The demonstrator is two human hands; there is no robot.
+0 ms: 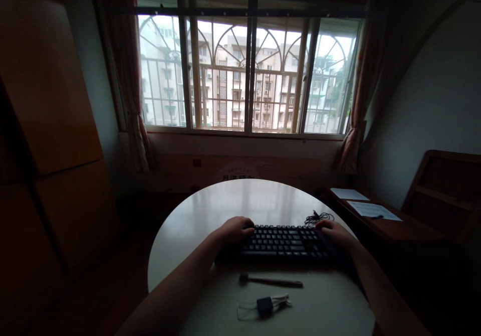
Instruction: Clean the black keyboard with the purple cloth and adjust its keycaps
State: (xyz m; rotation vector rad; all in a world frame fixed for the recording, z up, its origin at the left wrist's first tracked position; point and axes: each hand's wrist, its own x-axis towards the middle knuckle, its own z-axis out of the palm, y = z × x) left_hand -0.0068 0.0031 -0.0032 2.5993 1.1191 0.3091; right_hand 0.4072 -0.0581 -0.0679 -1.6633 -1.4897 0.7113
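A black keyboard [285,241] lies across the white round table. My left hand [235,229] grips its far left corner, fingers curled over the edge. At the right end, my right hand [336,233] is closed on a dark purplish cloth [330,245], which lies against the keyboard; its edges are lost in shadow. Behind that hand sits the coiled black cable [317,217]. Nearer to me is a small brush [272,280] with a dark bristle head and a slim handle. Below it lies a keycap puller [265,305] with a dark body and wire loops.
The round white table [180,240] stands before a barred window [248,75]. To the right, a brown low table [413,228] bears paper sheets [374,210] and a dark pen [377,217]. A wooden chair back [443,175] is behind it. A wooden cabinet [71,165] rises at left.
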